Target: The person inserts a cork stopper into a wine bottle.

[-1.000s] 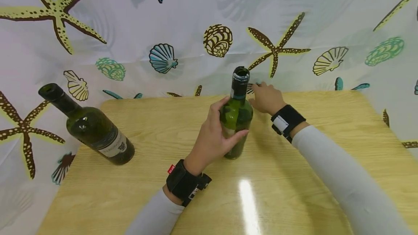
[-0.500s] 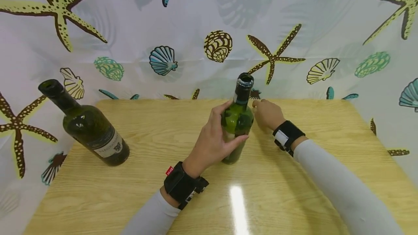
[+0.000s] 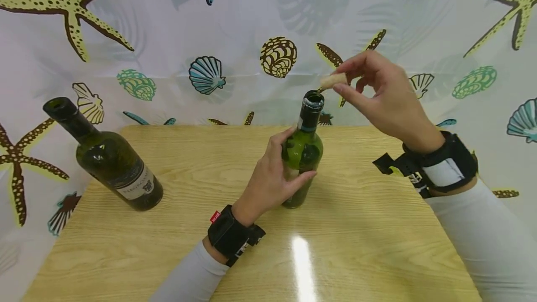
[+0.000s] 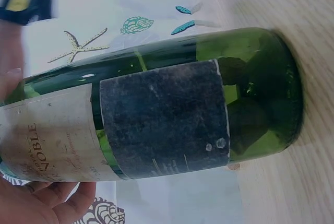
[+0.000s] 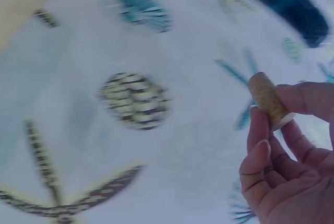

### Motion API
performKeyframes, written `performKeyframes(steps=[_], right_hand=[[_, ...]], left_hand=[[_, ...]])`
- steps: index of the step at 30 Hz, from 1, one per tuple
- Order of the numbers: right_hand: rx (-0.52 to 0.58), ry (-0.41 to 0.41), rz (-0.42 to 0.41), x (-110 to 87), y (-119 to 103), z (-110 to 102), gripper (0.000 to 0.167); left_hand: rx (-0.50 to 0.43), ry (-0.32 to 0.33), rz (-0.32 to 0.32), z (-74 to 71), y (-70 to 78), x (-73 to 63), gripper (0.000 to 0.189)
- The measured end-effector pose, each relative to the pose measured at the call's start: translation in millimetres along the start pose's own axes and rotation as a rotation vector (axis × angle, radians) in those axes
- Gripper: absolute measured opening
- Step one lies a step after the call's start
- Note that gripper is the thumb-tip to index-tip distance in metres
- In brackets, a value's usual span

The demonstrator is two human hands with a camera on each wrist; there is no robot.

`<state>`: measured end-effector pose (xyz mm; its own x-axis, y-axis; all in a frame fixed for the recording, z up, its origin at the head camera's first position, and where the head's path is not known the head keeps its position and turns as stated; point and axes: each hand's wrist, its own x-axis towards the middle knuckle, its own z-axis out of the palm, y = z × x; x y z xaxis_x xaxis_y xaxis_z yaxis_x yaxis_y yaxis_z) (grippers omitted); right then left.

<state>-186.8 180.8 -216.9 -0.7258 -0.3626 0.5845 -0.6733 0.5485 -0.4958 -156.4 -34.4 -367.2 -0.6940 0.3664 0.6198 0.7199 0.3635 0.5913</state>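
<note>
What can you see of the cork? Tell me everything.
The cork is a short, pale tan cylinder, mottled along its side, with one whitish end. The right hand pinches it roughly sideways, close beside the open mouth of the held green bottle; whether cork and glass touch is unclear.

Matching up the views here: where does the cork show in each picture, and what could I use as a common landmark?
Head: the cork is right of centre in the upper half, pinched in the right hand beside the mouth of the green bottle.
Left wrist: not visible.
Right wrist: the cork is right of centre, about mid-height.
Shared landmark: the shell-printed cloth.
</note>
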Motion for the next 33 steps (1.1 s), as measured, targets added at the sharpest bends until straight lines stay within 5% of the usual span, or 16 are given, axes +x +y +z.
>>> performKeyframes(steps=[6, 13, 24, 33], right_hand=[[-0.004, -0.014, -0.175, 3.9, -36, -13, 0.034], [-0.079, -0.086, -0.271, 3.6, -34, -3, 0.031], [-0.131, -0.128, -0.280, -0.4, -30, 2, 0.031], [-0.167, -0.048, -0.293, -2.2, -36, 5, 0.032]], left_hand=[[-0.005, -0.009, 0.001, 1.1, -0.9, -0.2, 0.093], [-0.011, -0.026, -0.005, 2.6, -1.5, -1.8, 0.094], [-0.008, -0.020, 0.011, 3.4, -2.6, -2.2, 0.094], [-0.013, -0.005, 0.023, 0.3, -1.4, -0.3, 0.094]])
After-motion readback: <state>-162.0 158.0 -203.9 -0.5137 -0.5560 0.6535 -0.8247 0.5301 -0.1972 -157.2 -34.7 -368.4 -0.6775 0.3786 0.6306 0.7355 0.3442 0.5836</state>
